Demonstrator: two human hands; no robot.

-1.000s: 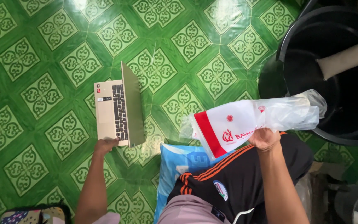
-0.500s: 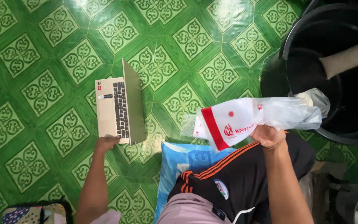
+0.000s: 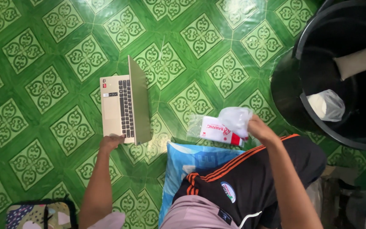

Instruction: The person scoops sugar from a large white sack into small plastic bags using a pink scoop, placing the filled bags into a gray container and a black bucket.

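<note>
I sit on a green patterned floor (image 3: 56, 51). My left hand (image 3: 111, 142) rests on the near edge of an open gold laptop (image 3: 117, 108), touching its corner. My right hand (image 3: 257, 127) is closed on a clear plastic bag with a red and white label (image 3: 221, 127), which hangs low over the floor, crumpled at the top. A blue pillow (image 3: 187, 163) lies under my leg in black shorts with orange stripes.
A large black bucket (image 3: 314, 123) stands at the right, holding a white sack and a small tied clear bag (image 3: 327, 106). A patterned bag (image 3: 39, 214) lies at the bottom left. Open floor lies beyond the laptop.
My right hand has brought the plastic bag down and to the left, away from the bucket, and the bag is now crumpled. A small bag now sits inside the bucket. The left hand stays on the laptop.
</note>
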